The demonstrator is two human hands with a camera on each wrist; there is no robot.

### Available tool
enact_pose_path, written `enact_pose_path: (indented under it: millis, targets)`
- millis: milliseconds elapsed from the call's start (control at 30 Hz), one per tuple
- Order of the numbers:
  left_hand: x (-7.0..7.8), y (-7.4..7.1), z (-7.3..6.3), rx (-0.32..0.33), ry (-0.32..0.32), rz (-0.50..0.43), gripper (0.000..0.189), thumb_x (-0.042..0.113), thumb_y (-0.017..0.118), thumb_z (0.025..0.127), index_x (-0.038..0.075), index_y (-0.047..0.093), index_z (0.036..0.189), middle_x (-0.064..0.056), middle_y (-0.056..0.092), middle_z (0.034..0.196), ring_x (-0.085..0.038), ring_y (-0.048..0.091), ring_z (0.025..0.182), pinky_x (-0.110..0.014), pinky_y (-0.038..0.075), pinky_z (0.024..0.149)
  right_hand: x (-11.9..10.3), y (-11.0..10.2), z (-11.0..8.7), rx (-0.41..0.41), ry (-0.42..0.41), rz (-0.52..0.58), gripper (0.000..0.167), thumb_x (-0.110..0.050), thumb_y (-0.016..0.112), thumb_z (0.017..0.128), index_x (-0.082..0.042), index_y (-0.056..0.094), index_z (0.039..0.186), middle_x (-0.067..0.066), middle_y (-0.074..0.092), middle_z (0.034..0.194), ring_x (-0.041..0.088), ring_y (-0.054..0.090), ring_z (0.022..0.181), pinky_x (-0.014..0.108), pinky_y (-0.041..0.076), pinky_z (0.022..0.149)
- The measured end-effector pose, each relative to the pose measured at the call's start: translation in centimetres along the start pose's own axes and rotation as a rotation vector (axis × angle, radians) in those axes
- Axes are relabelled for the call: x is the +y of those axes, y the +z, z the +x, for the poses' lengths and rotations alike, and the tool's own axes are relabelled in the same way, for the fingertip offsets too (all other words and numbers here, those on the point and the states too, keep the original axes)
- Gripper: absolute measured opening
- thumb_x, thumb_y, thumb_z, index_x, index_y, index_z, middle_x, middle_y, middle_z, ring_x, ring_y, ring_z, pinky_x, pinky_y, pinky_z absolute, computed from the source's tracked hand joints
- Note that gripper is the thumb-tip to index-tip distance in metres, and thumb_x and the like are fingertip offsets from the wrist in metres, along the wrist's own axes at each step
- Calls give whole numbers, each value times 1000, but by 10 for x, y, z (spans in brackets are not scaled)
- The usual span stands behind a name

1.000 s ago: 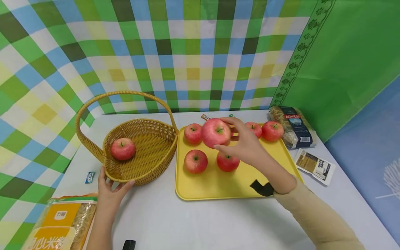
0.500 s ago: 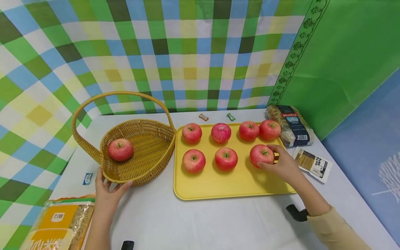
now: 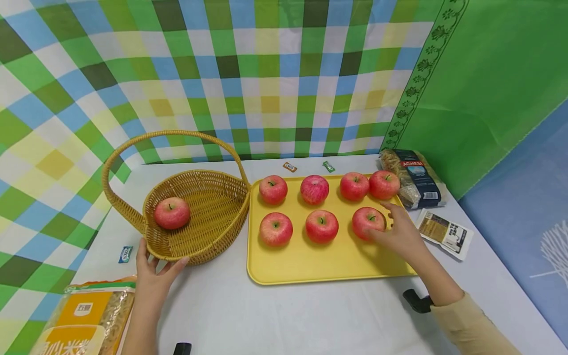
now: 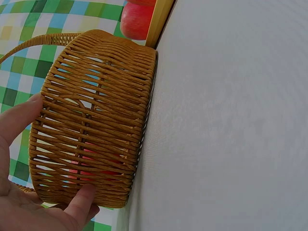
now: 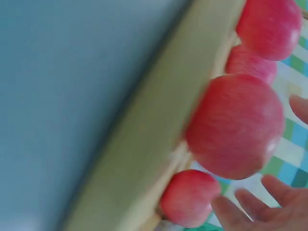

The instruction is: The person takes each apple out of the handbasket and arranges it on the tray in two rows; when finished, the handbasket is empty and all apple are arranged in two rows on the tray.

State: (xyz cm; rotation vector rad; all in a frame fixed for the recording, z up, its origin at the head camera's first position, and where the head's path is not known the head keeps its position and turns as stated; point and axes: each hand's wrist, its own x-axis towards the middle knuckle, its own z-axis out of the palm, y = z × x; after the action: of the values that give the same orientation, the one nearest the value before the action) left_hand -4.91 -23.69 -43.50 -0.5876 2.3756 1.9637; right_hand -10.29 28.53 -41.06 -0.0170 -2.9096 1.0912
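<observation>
My left hand [image 3: 155,276] holds the near end of a woven basket [image 3: 222,236], thumb at the rim and fingers against the outer wall; the left wrist view shows a finger [image 4: 82,202] on the weave. One red apple [image 3: 172,213] lies inside. Over the right part of a yellow tray [image 3: 288,268], my right hand [image 3: 401,236] is spread beside an apple [image 3: 367,222] in the front row. In the right wrist view, its fingers [image 5: 250,204] stand apart from an apple [image 5: 236,127]. Several more apples [image 3: 321,227] sit in two rows on the tray.
A pasta bag [image 3: 414,180] and a flat white packet [image 3: 445,234] lie right of the tray. Two small wrapped candies [image 3: 290,166] are behind it. Another blue wrapper [image 3: 125,254] and a large food bag [image 3: 88,315] lie at left. The basket's tall handle [image 3: 177,133] arches up.
My right hand has carried an apple from over the tray's middle to its front right, and its fingers have since parted from the apple. My left hand stays on the basket.
</observation>
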Motion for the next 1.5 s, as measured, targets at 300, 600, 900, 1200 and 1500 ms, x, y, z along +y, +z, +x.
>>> enact_pose_path:
  millis: [300, 600, 900, 1200, 1500]
  targets:
    - [2, 1, -3, 13, 4, -38, 118, 18, 78, 83, 36, -17, 151, -1, -13, 160, -28, 8, 145, -13, 41, 94, -61, 14, 12, 115, -132, 64, 86, -38, 78, 80, -5, 35, 147, 20, 38, 143, 38, 38, 129, 60, 39, 102]
    - [-2, 1, 0, -6, 3, 11, 118, 24, 77, 84, 36, -20, 150, -4, -15, 159, -32, 9, 145, -20, 39, 99, -152, 68, 31, -47, -285, 189, 79, -38, 78, 81, -17, 39, 145, 6, 42, 143, 26, 44, 127, 47, 45, 102]
    - [-1, 0, -1, 2, 3, -20, 117, 20, 76, 85, 36, -18, 151, 0, -14, 159, -28, 6, 145, -20, 38, 101, -239, 150, 52, -271, -430, 137, 83, -48, 75, 81, -19, 36, 149, 2, 41, 146, 20, 44, 129, 37, 43, 104]
    - [-1, 1, 0, 12, 20, 33, 116, 24, 76, 85, 35, -19, 151, 0, -14, 160, -29, 6, 145, -40, 31, 107, -290, 235, 77, -378, -372, 102, 86, -50, 75, 80, -15, 36, 148, 1, 40, 148, 16, 40, 133, 32, 40, 106]
    - [2, 1, -3, -2, 36, 4, 114, 21, 74, 86, 34, -18, 151, 0, -14, 159, -29, 7, 145, -29, 35, 106, -318, 277, 83, -369, -244, 106, 93, -49, 80, 74, -12, 36, 148, 0, 46, 143, 14, 46, 127, 30, 43, 102]
